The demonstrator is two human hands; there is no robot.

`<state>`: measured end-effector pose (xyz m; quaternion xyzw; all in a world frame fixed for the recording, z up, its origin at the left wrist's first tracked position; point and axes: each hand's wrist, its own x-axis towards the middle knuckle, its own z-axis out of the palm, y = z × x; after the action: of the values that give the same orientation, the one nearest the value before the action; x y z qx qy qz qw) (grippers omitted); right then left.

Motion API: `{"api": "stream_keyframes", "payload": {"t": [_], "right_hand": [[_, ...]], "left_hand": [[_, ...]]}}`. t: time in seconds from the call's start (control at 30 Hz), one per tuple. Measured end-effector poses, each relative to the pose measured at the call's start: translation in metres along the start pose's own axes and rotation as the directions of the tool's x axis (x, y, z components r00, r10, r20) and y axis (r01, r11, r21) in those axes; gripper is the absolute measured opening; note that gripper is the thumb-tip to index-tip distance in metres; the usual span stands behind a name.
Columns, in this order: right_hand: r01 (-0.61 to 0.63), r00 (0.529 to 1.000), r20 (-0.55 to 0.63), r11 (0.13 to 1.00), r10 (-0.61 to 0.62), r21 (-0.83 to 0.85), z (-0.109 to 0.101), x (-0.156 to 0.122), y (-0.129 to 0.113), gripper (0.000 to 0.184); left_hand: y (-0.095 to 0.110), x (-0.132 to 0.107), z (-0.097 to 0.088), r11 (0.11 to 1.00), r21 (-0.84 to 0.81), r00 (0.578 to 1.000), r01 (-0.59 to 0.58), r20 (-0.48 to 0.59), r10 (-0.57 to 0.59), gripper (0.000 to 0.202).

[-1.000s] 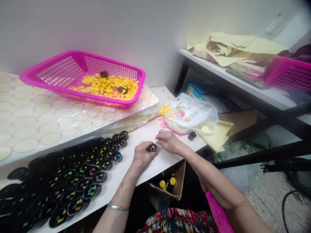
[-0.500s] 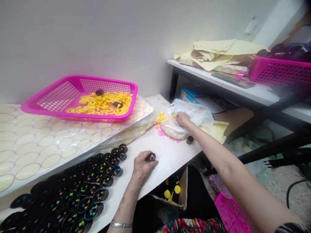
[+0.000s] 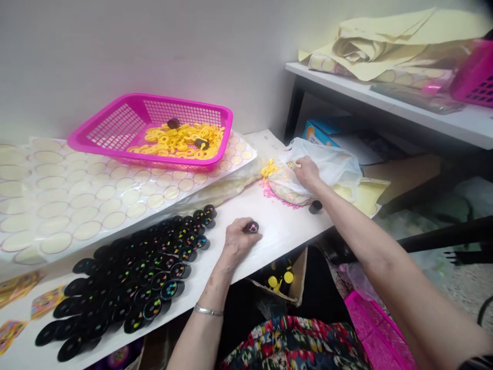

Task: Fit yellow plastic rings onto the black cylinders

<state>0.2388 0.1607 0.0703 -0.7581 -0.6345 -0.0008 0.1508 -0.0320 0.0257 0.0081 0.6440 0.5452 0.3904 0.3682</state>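
My left hand (image 3: 238, 240) rests on the white table (image 3: 277, 231), fingers closed round a small black cap with coloured dots (image 3: 252, 226). My right hand (image 3: 307, 171) reaches to the white plastic bag (image 3: 331, 164) at the table's right end, with its fingers pinched on a small multicoloured piece I cannot make out. Under the bag's opening lie pink and yellow small parts (image 3: 271, 189). A single black cap (image 3: 315, 206) stands near the table edge below my right wrist. Several finished black caps with coloured dots (image 3: 146, 272) lie in rows left of my left hand.
A pink basket (image 3: 115, 128) holding yellow rings stands at the back on sheets of round cream stickers (image 3: 69, 205). A side shelf (image 3: 385, 97) on the right carries yellow paper and another pink basket (image 3: 475, 77). A cardboard box (image 3: 296, 277) sits under the table edge.
My right hand left the cap in my left hand and reached right to the plastic bag, where it stays. The left hand kept hold of the cap. The camera view shifted.
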Motion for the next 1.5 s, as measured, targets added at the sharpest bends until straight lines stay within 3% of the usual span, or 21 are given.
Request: {"api": "stream_keyframes", "payload": {"t": [0.1,0.2,0.27,0.47,0.67,0.8,0.87,1.0,1.13,1.2,1.33,1.43,1.5], "right_hand": [[0.156,0.978,-0.152,0.986,-0.146,0.056,-0.010,-0.014,-0.018,0.026],[0.419,0.908,-0.029,0.904,-0.418,0.082,-0.011,-0.030,-0.039,0.023],[0.505,0.860,0.045,0.861,-0.508,0.058,-0.006,-0.037,-0.051,0.023],[0.359,0.933,0.013,0.932,-0.360,0.045,0.012,-0.020,-0.073,0.022],[0.328,0.943,0.022,0.941,-0.331,0.085,0.019,-0.004,-0.095,0.020],[0.302,0.951,0.025,0.945,-0.307,0.126,0.012,-0.011,-0.088,0.012],[0.259,0.959,0.049,0.935,-0.279,0.243,0.005,-0.020,-0.079,0.005],[0.051,0.977,0.139,0.813,-0.161,0.580,-0.002,-0.060,-0.061,0.018],[-0.219,0.930,0.364,0.722,-0.049,0.656,0.005,-0.116,-0.046,0.016],[-0.197,0.938,0.346,0.770,-0.034,0.607,0.009,-0.137,-0.040,0.014],[-0.016,0.957,0.259,0.871,-0.128,0.490,0.010,-0.154,-0.035,0.018],[0.124,0.926,0.285,0.914,-0.246,0.386,0.007,-0.154,-0.036,0.025],[0.205,0.904,0.301,0.927,-0.302,0.315,0.006,-0.155,-0.036,0.018]], "left_hand": [[-0.003,0.000,0.001,1.000,-0.004,1.000,-0.013,0.004,0.013,0.028],[-0.003,0.001,0.002,1.000,-0.002,1.000,-0.002,-0.004,0.002,0.030],[0.000,0.000,0.001,1.000,-0.001,1.000,0.007,-0.009,-0.007,0.030],[0.006,-0.001,-0.003,0.999,0.036,1.000,0.000,0.015,0.000,0.024],[0.005,-0.001,-0.004,0.998,0.054,1.000,-0.011,0.011,0.010,0.023],[0.005,-0.002,-0.003,0.998,0.058,1.000,-0.013,0.009,0.013,0.024],[0.004,-0.002,-0.002,0.998,0.056,1.000,-0.016,0.012,0.015,0.025],[0.001,-0.001,0.001,1.000,0.006,1.000,-0.022,0.011,0.022,0.029],[-0.002,0.001,0.003,1.000,0.001,1.000,0.002,-0.007,-0.002,0.030],[-0.002,0.001,0.004,1.000,0.001,1.000,-0.007,-0.006,0.007,0.032],[-0.003,0.000,0.004,0.999,-0.001,0.999,-0.036,0.026,0.036,0.032],[-0.005,0.000,0.004,1.000,0.000,0.999,-0.028,0.034,0.028,0.035],[-0.005,0.000,0.003,1.000,0.005,0.999,-0.022,0.025,0.022,0.040]]}}
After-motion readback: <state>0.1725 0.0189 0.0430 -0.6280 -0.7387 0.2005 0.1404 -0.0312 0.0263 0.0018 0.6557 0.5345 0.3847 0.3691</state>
